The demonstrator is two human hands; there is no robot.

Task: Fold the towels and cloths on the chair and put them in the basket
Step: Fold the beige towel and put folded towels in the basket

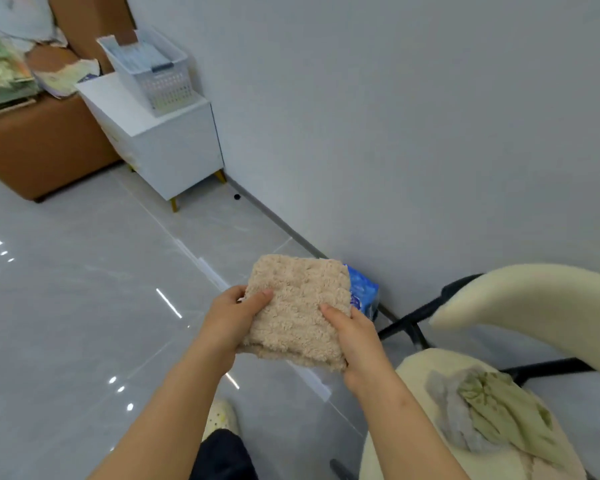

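A folded beige fluffy towel [298, 306] is held in the air over the floor. My left hand [234, 315] grips its left edge, thumb on top. Its right edge is gripped by my right hand [355, 336], thumb also on top. To the lower right stands the cream chair [420, 368], and on its seat lie a crumpled grey cloth [447, 407] and a green patterned cloth [503, 414]. The white plastic basket [160, 81] sits far off at the upper left on a white cabinet [167, 140], with some flat things inside it.
A blue plastic pack [362, 294] lies by the wall behind the towel. A brown sofa [39, 150] with piled items stands at the far left. Glossy grey floor tiles [84, 306] stretch between me and the cabinet. The chair's curved backrest [534, 299] rises at the right.
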